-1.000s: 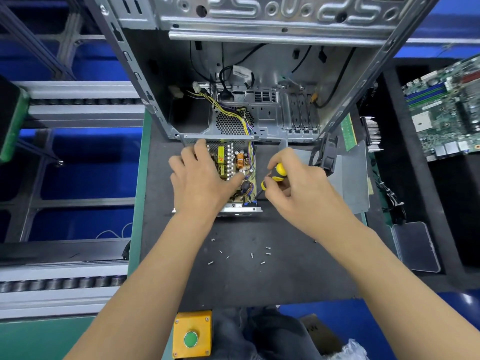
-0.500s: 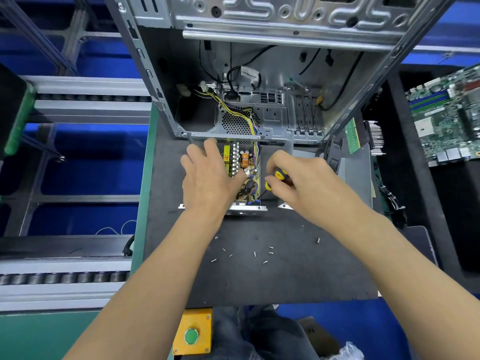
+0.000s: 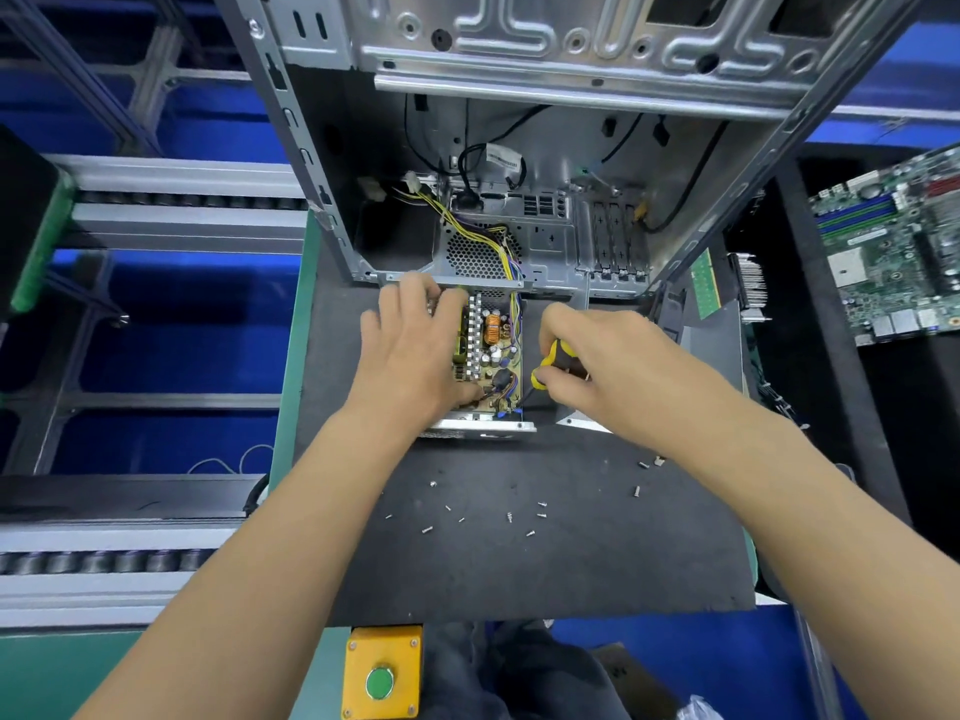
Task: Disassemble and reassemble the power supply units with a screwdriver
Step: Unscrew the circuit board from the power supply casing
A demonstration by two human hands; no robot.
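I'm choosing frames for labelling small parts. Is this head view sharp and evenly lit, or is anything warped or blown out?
Head view: wide-angle bending splays the computer case rails outward; its upper metal panel glares mildly; the power supply unit board and loose screws on the mat read sharp; left hand fingertips blur slightly.

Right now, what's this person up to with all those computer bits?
A person is working on an opened power supply unit lying on a black mat before an empty computer case. The left hand rests on the unit, steadying it, while the right hand grips a yellow-handled screwdriver at its right edge. Loose screws lie scattered on the mat.
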